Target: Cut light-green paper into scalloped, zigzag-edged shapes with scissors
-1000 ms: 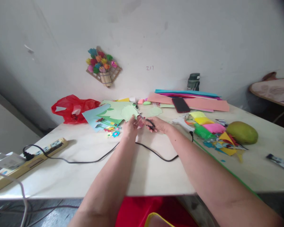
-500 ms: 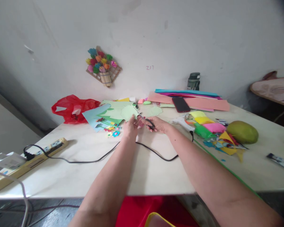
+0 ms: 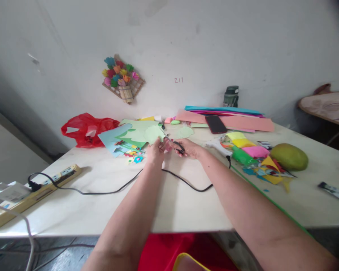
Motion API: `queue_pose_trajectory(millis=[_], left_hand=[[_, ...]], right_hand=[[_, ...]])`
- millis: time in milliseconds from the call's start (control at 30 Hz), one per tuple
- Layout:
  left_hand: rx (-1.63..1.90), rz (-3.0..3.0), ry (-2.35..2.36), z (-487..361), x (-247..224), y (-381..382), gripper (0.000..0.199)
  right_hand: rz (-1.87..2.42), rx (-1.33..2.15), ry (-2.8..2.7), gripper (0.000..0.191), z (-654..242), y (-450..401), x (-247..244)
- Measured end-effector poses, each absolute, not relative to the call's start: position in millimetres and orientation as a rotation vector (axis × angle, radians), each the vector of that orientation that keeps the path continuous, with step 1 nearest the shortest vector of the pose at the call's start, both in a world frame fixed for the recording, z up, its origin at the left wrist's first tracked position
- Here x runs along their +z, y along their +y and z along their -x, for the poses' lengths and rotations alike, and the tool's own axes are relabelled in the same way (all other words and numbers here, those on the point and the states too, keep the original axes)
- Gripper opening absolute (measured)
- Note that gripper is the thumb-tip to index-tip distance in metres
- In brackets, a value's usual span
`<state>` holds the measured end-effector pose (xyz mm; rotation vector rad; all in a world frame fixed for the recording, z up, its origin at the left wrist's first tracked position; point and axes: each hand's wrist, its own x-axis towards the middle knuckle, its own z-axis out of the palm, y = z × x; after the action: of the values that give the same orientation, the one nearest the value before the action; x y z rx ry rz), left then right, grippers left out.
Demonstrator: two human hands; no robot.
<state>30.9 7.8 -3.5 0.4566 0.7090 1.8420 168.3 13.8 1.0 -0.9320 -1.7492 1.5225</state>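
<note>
My left hand (image 3: 156, 149) pinches the lower edge of a pale green paper piece (image 3: 153, 133) with a wavy outline. In my right hand (image 3: 188, 148) are dark-handled scissors (image 3: 179, 146), their blades pointing up and left beside the paper's right edge. A little pink shows between the two hands, too small to make out. Left of the hands lie a light green sheet (image 3: 138, 126), a blue sheet (image 3: 107, 140) and small paper flowers (image 3: 138, 159). Another pale green cutout (image 3: 185, 131) rests just behind my right hand.
A red plastic bag (image 3: 87, 131) and a power strip (image 3: 64, 175) are at left; a black cord (image 3: 186, 181) crosses the table. To the right are a white glue gun (image 3: 219, 146), a phone (image 3: 216, 124), coloured clay packs (image 3: 255, 151), paper scraps and a green fruit (image 3: 289, 157).
</note>
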Motion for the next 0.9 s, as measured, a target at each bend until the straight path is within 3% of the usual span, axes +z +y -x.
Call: queue_pose_trajectory(millis=[633, 900], left_hand=[[1.799, -0.472, 0.727, -28, -2, 6, 0.008], [1.724, -0.686, 0.726, -20, -4, 7, 0.016]], right_hand=[[0.873, 1.495, -1.815, 0.031, -171, 15, 2], [0.934, 1.343, -1.535, 0.033, -174, 18, 7]])
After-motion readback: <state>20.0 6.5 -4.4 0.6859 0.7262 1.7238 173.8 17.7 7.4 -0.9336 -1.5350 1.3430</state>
